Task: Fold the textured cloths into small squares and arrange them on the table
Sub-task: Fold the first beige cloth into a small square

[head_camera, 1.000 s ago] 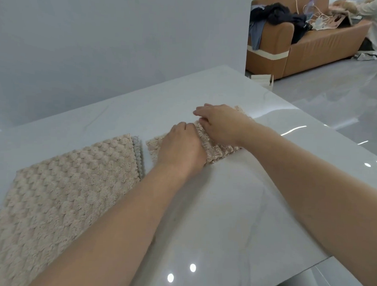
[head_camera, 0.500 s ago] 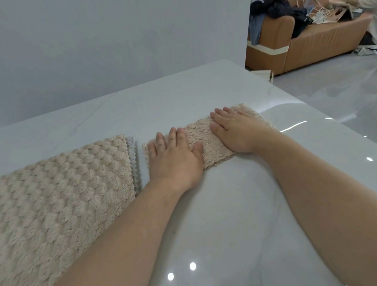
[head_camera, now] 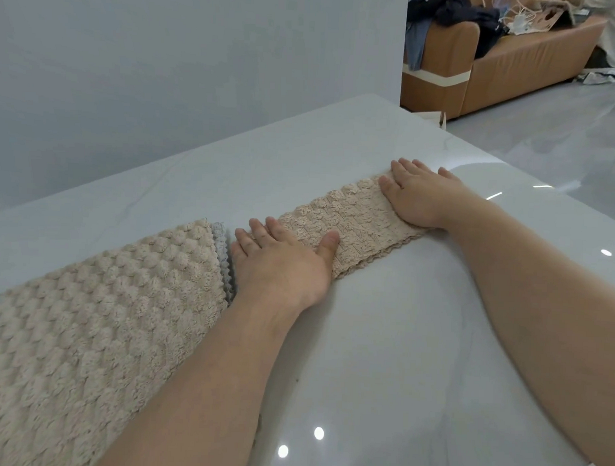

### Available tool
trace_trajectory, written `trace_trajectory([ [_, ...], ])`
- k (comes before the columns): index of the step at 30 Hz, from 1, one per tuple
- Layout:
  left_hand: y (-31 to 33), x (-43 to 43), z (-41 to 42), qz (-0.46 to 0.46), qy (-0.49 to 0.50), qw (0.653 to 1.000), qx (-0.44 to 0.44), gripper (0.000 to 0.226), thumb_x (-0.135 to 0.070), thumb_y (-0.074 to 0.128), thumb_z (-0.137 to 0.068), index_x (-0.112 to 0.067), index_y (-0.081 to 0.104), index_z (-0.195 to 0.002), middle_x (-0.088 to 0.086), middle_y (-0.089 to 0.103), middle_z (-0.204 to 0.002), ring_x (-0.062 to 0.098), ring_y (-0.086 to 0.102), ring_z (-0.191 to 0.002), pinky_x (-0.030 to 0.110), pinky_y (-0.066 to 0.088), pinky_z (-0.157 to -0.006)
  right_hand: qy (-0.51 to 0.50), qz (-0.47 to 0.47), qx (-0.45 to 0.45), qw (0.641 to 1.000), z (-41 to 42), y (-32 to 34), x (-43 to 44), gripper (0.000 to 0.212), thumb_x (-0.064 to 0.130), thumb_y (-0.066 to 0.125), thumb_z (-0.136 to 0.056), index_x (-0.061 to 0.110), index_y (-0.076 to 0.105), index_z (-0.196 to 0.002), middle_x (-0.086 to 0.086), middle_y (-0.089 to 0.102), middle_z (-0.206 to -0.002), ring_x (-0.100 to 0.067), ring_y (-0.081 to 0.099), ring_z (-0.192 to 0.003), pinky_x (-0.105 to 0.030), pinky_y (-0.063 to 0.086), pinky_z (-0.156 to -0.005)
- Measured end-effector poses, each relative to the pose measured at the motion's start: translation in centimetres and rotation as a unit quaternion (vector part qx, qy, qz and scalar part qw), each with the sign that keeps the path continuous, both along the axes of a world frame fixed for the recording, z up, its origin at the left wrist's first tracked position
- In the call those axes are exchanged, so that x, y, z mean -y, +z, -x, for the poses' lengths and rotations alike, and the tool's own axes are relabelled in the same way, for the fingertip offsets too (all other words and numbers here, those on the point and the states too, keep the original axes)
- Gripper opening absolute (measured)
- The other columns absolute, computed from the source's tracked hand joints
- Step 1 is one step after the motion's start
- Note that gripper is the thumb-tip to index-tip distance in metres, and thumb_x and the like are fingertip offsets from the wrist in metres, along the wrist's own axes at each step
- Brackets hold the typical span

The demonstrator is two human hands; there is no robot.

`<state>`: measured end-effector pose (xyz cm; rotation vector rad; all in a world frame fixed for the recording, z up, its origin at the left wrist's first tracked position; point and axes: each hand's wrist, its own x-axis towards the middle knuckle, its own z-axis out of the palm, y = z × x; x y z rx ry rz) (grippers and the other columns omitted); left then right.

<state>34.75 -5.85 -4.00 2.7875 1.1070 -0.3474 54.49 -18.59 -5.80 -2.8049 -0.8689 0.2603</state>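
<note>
A beige textured cloth (head_camera: pixel 355 224) lies folded into a long narrow strip across the middle of the white table (head_camera: pixel 382 340). My left hand (head_camera: pixel 280 263) presses flat on its left end with straight fingers. My right hand (head_camera: pixel 419 195) presses flat on its right end, fingers spread. To the left lies a stack of larger bobbled cloths (head_camera: pixel 93 323), beige on top, with a grey cloth's edge (head_camera: pixel 221 250) showing beneath it.
A pale grey wall stands behind the table. The table's right edge drops to a glossy floor (head_camera: pixel 546 136). Far back right is a tan sofa (head_camera: pixel 507 65) piled with clothes and cables, and a person's sleeve shows beside it.
Both hands have slid apart along the strip, left hand to its left end and right hand to its right end, flattening it. The view has shifted slightly downward.
</note>
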Motion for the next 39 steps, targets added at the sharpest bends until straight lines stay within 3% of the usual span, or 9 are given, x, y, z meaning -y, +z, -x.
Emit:
trace_trajectory([
  [3,0.2,-0.1,0.1,-0.005,0.006,1.000,0.016,0.100,-0.075,0.002,-0.094,0.002,-0.012,-0.157,0.025,-0.011,-0.166,0.041,-0.008,-0.155,0.053,-0.005,-0.125,-0.006,-0.029,0.021,0.999,0.1,0.2,0.4,0.069,0.054,0.009,-0.106,0.017,0.007,-0.163,0.002,0.004,-0.171,-0.017,0.001,-0.157,-0.047,0.001,-0.127],
  [7,0.5,-0.2,-0.6,-0.064,-0.049,0.988,0.133,0.079,-0.056,0.007,-0.104,0.000,-0.004,-0.159,0.021,-0.006,-0.168,0.036,-0.005,-0.156,0.049,-0.002,-0.127,0.059,-0.069,0.151,0.984,2.6,1.8,-0.2,0.062,0.045,0.013,-0.108,0.017,0.007,-0.163,0.002,0.003,-0.171,-0.015,-0.004,-0.157,-0.046,-0.002,-0.127],
  [10,-0.4,-0.5,-1.5,-0.034,-0.113,0.973,0.197,0.066,-0.043,0.014,-0.108,-0.005,0.004,-0.161,0.013,-0.001,-0.170,0.027,-0.002,-0.157,0.043,0.001,-0.128,0.186,-0.062,0.103,0.975,5.5,1.4,-1.9,0.058,0.041,0.018,-0.110,0.020,0.013,-0.163,0.004,0.011,-0.171,-0.014,0.002,-0.157,-0.041,0.003,-0.128],
  [13,-1.9,-1.0,-1.6,-0.027,-0.139,0.978,0.152,0.064,-0.043,0.012,-0.107,-0.009,0.008,-0.162,0.009,0.005,-0.170,0.024,0.001,-0.157,0.043,0.003,-0.128,0.228,-0.029,0.066,0.971,6.1,0.1,-2.4,0.055,0.044,0.016,-0.110,0.029,0.016,-0.163,0.010,0.013,-0.170,-0.011,0.005,-0.157,-0.037,0.004,-0.127],
  [28,-1.4,-0.8,0.2,-0.007,-0.023,0.997,0.069,0.085,-0.063,0.007,-0.101,-0.004,-0.009,-0.160,0.015,-0.012,-0.169,0.033,-0.013,-0.155,0.046,-0.007,-0.126,0.079,-0.003,0.031,0.996,1.3,-0.2,-0.7,0.065,0.057,0.006,-0.105,0.030,0.007,-0.163,0.008,0.003,-0.171,-0.014,-0.002,-0.157,-0.041,0.001,-0.127],
  [33,-1.3,-0.6,0.1,0.008,-0.004,0.998,0.070,0.088,-0.066,0.008,-0.100,-0.004,-0.010,-0.159,0.017,-0.013,-0.168,0.036,-0.015,-0.155,0.049,-0.006,-0.126,0.017,-0.029,0.032,0.999,1.1,0.2,-0.2,0.067,0.054,0.007,-0.106,0.019,0.016,-0.162,-0.001,0.015,-0.170,-0.021,0.010,-0.157,-0.047,0.009,-0.127],
  [36,-1.0,-0.4,0.2,-0.025,-0.005,0.998,0.063,0.091,-0.069,0.005,-0.097,-0.004,-0.009,-0.160,0.018,-0.009,-0.168,0.037,-0.011,-0.155,0.054,-0.006,-0.125,-0.054,-0.032,0.121,0.991,1.3,1.3,0.9,0.061,0.046,0.012,-0.108,0.012,0.053,-0.138,-0.018,0.058,-0.136,-0.036,0.051,-0.129,-0.051,0.036,-0.110],
  [38,-0.7,0.0,0.4,-0.087,-0.023,0.994,0.062,0.095,-0.072,-0.001,-0.094,-0.004,-0.007,-0.160,0.020,-0.005,-0.168,0.039,-0.009,-0.155,0.057,-0.008,-0.123,-0.116,-0.049,0.184,0.975,1.4,2.0,1.4,0.064,0.047,0.018,-0.108,0.005,0.066,-0.107,-0.019,0.064,-0.105,-0.037,0.058,-0.100,-0.048,0.043,-0.094],
  [39,-0.5,0.3,0.4,-0.107,-0.040,0.991,0.075,0.096,-0.073,-0.004,-0.093,-0.004,-0.005,-0.160,0.019,-0.004,-0.169,0.038,-0.008,-0.155,0.058,-0.008,-0.123,-0.128,-0.048,0.209,0.968,1.3,2.2,1.6,0.063,0.047,0.021,-0.107,0.003,0.067,-0.102,-0.020,0.064,-0.102,-0.038,0.057,-0.099,-0.047,0.042,-0.091],
])
